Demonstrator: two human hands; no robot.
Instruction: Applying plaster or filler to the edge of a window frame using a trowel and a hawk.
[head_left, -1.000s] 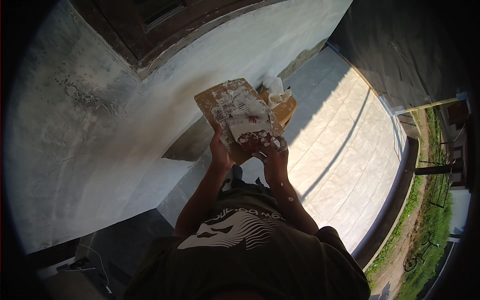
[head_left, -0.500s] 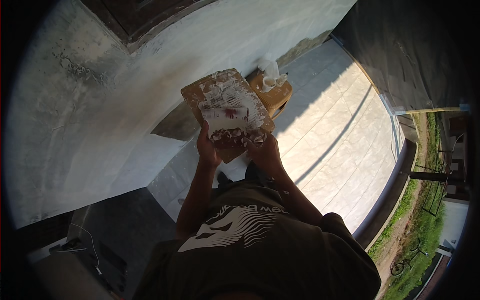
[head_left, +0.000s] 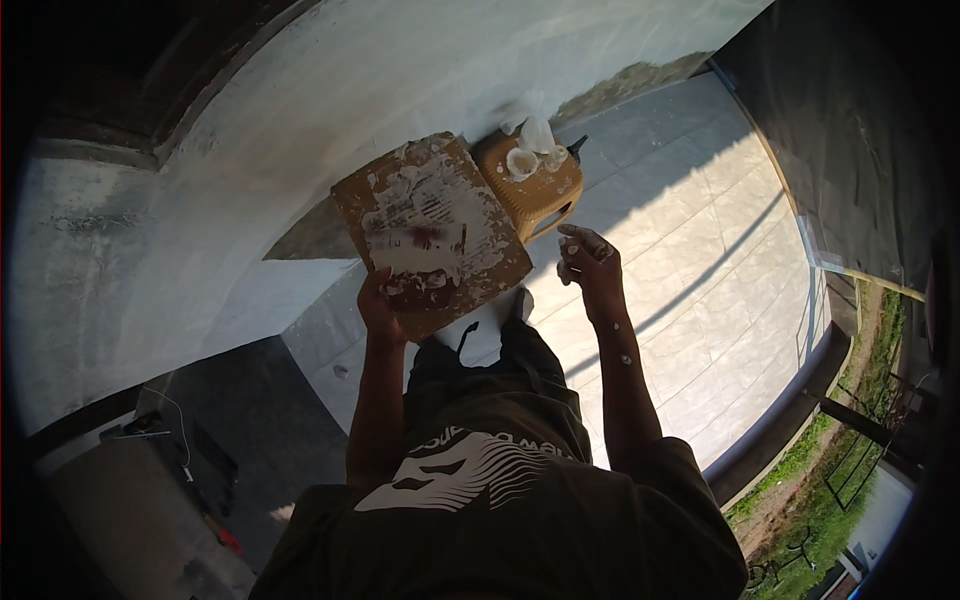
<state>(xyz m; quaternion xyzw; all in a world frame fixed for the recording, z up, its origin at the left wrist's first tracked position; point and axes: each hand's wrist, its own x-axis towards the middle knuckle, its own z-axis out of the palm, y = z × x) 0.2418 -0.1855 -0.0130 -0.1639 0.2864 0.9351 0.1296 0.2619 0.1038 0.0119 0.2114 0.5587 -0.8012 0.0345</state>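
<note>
A brown board (head_left: 490,262) smeared with white paste is tilted in front of me. My left hand (head_left: 380,306) is closed on its near left edge, thumb on top. On the board, by that thumb, lies a flat pale rectangular piece (head_left: 400,250) with a reddish mark, partly coated in paste. My right hand (head_left: 592,265) is raised to the right, apart from the board. Its fingers are curled and carry white lumps; whether something more is between them I cannot make out.
Beyond the board stands a tan plastic stool (head_left: 540,200) bearing a white cup (head_left: 521,163) and a white plastic bag (head_left: 537,134). A partly whitened wall (head_left: 200,290) runs along the left. Pale tiled floor (head_left: 690,300) stretches right to a low ledge (head_left: 775,430); a dark sheet (head_left: 850,130) hangs at far right.
My right hand has let go of the board's right side and moved out to the right. The board, still in my left hand, has shifted slightly left in view.
</note>
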